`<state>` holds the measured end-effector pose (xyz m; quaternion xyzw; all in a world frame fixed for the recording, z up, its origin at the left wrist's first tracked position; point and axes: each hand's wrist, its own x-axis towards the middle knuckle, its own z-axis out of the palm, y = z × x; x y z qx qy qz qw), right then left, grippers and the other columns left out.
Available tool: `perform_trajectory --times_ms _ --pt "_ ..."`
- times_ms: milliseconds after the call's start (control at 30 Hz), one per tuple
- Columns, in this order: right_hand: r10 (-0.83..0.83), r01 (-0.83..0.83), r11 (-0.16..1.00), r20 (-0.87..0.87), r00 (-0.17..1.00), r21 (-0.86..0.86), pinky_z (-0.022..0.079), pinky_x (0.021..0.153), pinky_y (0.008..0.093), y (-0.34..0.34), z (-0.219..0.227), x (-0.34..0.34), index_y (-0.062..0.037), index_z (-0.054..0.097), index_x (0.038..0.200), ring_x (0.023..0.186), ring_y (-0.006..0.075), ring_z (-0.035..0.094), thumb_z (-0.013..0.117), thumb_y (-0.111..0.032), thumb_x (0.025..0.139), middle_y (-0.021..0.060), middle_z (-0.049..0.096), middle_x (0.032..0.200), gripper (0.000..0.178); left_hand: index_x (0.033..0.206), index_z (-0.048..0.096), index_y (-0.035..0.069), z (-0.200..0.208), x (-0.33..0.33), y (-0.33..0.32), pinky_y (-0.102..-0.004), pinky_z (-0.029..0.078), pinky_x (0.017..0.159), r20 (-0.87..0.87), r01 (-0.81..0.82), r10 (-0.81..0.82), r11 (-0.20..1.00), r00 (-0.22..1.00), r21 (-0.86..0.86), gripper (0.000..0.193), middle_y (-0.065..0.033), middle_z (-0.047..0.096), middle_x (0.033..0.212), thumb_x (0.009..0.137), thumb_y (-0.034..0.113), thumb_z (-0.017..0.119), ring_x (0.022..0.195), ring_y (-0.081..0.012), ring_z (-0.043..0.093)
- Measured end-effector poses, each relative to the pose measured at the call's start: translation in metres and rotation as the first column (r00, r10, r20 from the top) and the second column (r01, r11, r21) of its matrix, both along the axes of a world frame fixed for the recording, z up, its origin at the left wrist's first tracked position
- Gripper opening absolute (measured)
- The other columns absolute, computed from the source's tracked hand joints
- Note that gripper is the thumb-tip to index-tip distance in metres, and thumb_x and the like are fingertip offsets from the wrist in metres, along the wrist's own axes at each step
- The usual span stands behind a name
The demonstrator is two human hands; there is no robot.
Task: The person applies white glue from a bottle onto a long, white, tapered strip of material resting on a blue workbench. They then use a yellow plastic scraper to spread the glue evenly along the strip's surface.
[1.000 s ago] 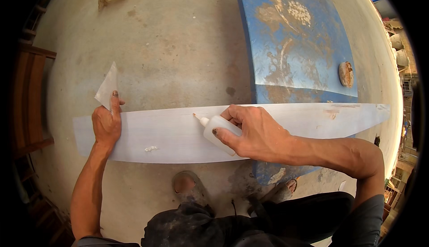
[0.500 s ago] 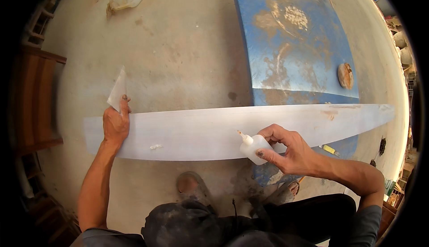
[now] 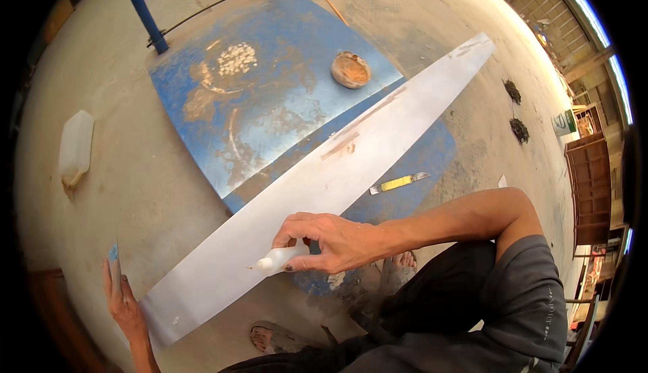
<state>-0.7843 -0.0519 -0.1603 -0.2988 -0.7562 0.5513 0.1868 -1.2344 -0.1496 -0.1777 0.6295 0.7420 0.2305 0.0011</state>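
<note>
My right hand (image 3: 334, 241) grips a small white squeeze bottle (image 3: 282, 258), tilted with its narrow nozzle toward the lower left. The bottle is above the edge of a long white tapering panel (image 3: 256, 228), which runs diagonally from lower left to upper right. A brownish smear and a small crumbly patch mark the panel's upper part. At the panel's wide end, my left hand (image 3: 127, 311) holds a thin flat piece (image 3: 113, 255) upright between its fingers. That piece shows nearly edge-on, with a blue patch; its kind is unclear.
Beyond the panel lies a blue platform (image 3: 283, 96) with a blue tube frame (image 3: 143, 10), bearing whitish crumbs and a brown bowl (image 3: 351, 70). A yellow-handled knife (image 3: 399, 183) lies right of the panel. A whitish jug (image 3: 76, 147) is at left; dark clumps (image 3: 519, 130) and a bucket (image 3: 564, 123) are at right.
The view has turned to the right, so the panel now slants. My right hand, still holding the bottle, is nearer the panel's wide end. The piece in my left hand has turned edge-on.
</note>
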Motion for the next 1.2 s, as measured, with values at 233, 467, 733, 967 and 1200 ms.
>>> perform_trajectory --times_ms 233,467,733,967,1200 --pt "-0.153 0.122 0.979 -0.197 0.968 -0.163 0.056 0.073 0.0353 -0.007 0.013 0.026 -0.0021 0.063 0.109 0.089 0.0234 0.065 0.074 -0.021 0.092 0.0107 0.065 0.097 0.028 0.129 0.067 -0.006 0.061 0.154 0.037 -0.0340 0.055 0.092 0.838 0.592 -0.039 0.726 0.544 -0.350 0.036 -0.0184 0.076 0.105 0.093 0.000 0.064 0.098 -0.0224 0.070" --pt "-0.100 0.105 0.994 -0.167 0.981 0.019 0.055 0.075 0.0370 -0.031 0.002 0.064 -0.0009 0.064 0.115 0.085 0.0261 0.067 0.075 -0.017 0.090 0.0140 0.064 0.100 0.031 0.151 0.044 0.000 0.058 0.265 0.049 -0.0322 0.048 0.099 0.800 0.790 -0.228 0.446 0.555 -0.421 0.055 -0.0115 0.065 0.123 0.106 0.027 0.060 0.109 -0.0177 0.061" --pt "-0.127 0.124 0.992 -0.177 0.976 -0.031 0.055 0.077 0.0383 -0.052 0.000 0.104 0.0000 0.067 0.113 0.089 0.0292 0.067 0.075 -0.016 0.091 0.0136 0.065 0.103 0.029 0.147 0.048 0.000 0.034 0.308 0.037 -0.0326 0.051 0.095 0.919 0.853 -0.021 0.383 0.393 -0.355 0.053 -0.0080 0.065 0.123 0.102 0.022 0.067 0.112 -0.0155 0.061" --pt "-0.530 0.161 0.596 0.235 0.815 0.787 0.049 0.094 0.0405 -0.045 -0.060 0.191 -0.0062 0.063 0.115 0.114 0.0274 0.059 0.072 -0.012 0.089 0.0104 0.062 0.116 0.028 0.130 0.054 -0.001 0.028 0.311 0.029 -0.0336 0.055 0.085 0.744 0.796 -0.307 0.365 0.593 -0.484 0.040 -0.0154 0.073 0.104 0.103 0.026 0.065 0.096 -0.0220 0.069" --pt "-0.480 -0.132 0.668 0.560 0.676 0.732 0.048 0.090 0.0393 -0.035 -0.079 0.215 -0.0039 0.059 0.113 0.105 0.0285 0.058 0.065 -0.012 0.092 0.0120 0.059 0.110 0.023 0.123 0.056 0.000 0.031 0.327 0.021 -0.0370 0.055 0.082 0.707 0.757 -0.281 0.332 0.649 -0.563 0.034 -0.0198 0.073 0.099 0.101 0.026 0.064 0.091 -0.0275 0.072"
